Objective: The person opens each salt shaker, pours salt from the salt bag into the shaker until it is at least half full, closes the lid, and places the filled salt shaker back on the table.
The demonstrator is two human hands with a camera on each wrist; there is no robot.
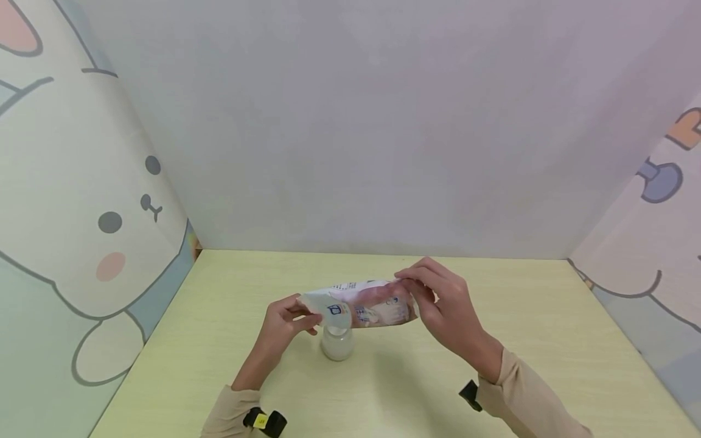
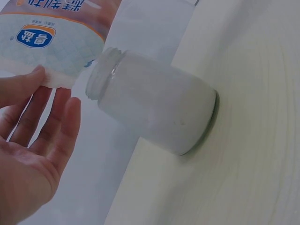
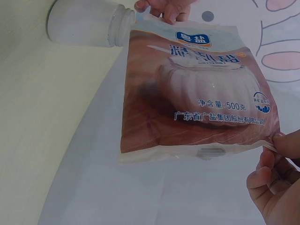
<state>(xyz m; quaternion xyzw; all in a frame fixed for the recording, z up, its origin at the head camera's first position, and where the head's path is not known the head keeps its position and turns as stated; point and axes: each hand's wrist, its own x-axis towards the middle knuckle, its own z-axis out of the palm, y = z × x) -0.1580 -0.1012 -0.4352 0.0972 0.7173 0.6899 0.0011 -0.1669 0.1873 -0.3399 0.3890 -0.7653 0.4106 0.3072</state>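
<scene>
A salt bag (image 1: 380, 307), brown and pale blue with "500克" printed on it, is held tilted above the table. My left hand (image 1: 280, 325) pinches its torn-looking top end between thumb and fingers. At the other end, a lower corner of the bag is gripped by my right hand (image 1: 449, 307). Under the left end stands a lidless glass jar (image 1: 337, 347) with a threaded neck, whitish throughout. In the left wrist view the salt bag (image 2: 61, 42) lies right by the jar's mouth; whether they touch I cannot tell. The right wrist view shows the salt bag (image 3: 197, 93) looking rather flat.
The jar stands on a pale yellow table (image 1: 493, 377). A plain grey-white wall (image 1: 356, 134) rises behind it, and cartoon-printed panels (image 1: 66, 182) flank both sides. Black wrist straps (image 1: 265, 421) sit on the sleeves.
</scene>
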